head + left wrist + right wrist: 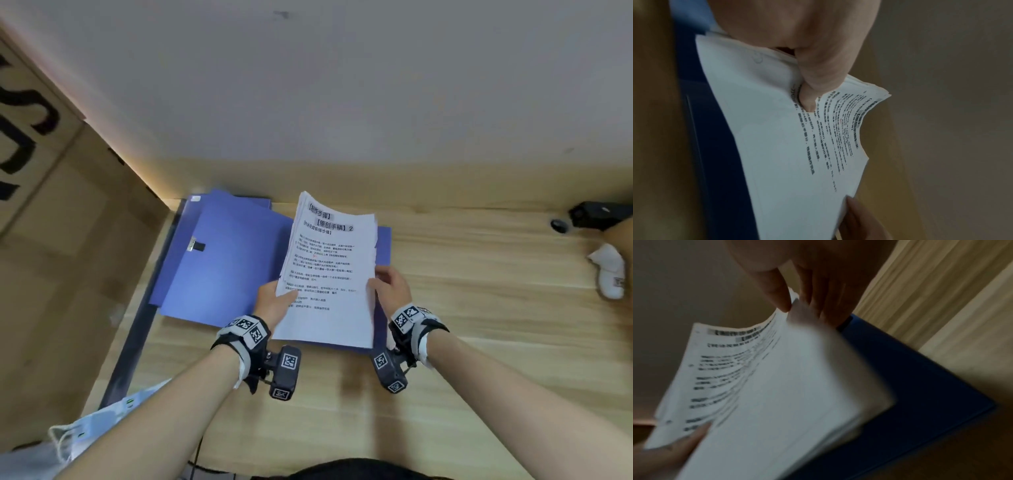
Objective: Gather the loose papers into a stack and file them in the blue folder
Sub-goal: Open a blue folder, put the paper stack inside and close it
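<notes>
A stack of printed white papers is held tilted up over the open blue folder, which lies flat on the wooden desk. My left hand grips the stack's left edge, thumb on the top sheet. My right hand pinches the right edge. In the left wrist view the thumb presses into the papers above the dark blue folder. The blurred right wrist view shows fingers pinching the papers over the folder.
A cardboard box stands at the left, against the desk. A black device and a white object sit at the far right of the desk. White packaging lies at the near left. A wall rises behind the desk.
</notes>
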The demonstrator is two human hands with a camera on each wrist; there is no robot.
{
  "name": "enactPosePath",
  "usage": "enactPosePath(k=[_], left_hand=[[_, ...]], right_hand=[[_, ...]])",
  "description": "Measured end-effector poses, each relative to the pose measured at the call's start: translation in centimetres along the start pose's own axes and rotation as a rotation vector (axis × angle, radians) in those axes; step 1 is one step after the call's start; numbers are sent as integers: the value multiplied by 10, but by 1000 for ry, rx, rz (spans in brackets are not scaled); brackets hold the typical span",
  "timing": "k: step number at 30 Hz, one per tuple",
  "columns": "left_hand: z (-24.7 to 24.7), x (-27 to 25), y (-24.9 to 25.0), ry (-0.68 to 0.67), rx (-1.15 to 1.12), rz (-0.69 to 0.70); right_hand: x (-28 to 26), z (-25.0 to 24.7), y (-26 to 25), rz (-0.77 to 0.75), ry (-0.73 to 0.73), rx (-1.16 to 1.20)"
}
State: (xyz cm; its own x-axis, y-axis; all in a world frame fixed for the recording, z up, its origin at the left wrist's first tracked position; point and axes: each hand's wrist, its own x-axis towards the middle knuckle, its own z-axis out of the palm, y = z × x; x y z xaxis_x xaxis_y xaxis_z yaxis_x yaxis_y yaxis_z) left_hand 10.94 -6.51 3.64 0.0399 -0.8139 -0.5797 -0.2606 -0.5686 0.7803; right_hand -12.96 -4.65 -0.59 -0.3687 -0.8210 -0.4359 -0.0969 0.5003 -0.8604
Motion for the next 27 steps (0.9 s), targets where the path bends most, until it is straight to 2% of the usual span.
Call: enactPosePath(k=[4,8,10,14,18,24,27], left_hand=[[-51,21,-7,113,156,37],[-97,34,-7,232,331,70],[-115,36,-6,283,421,64],[-137,44,-10,343,563,53],[-135,49,-10,378,590,26],[-106,54,-14,304,558,32],[-80,55,-22,222,554,15]], right_hand=[[18,9,12,-93,-103,-503],[22,9,27,-121,-212,-876],[20,9,34,-156,-221,-995],[17,11,33,-183,-221,-1049],[15,12,27,-172,-229,-1054],[13,9,24,-151,-265,-1046],[13,6,24,-135,-275,-1030]])
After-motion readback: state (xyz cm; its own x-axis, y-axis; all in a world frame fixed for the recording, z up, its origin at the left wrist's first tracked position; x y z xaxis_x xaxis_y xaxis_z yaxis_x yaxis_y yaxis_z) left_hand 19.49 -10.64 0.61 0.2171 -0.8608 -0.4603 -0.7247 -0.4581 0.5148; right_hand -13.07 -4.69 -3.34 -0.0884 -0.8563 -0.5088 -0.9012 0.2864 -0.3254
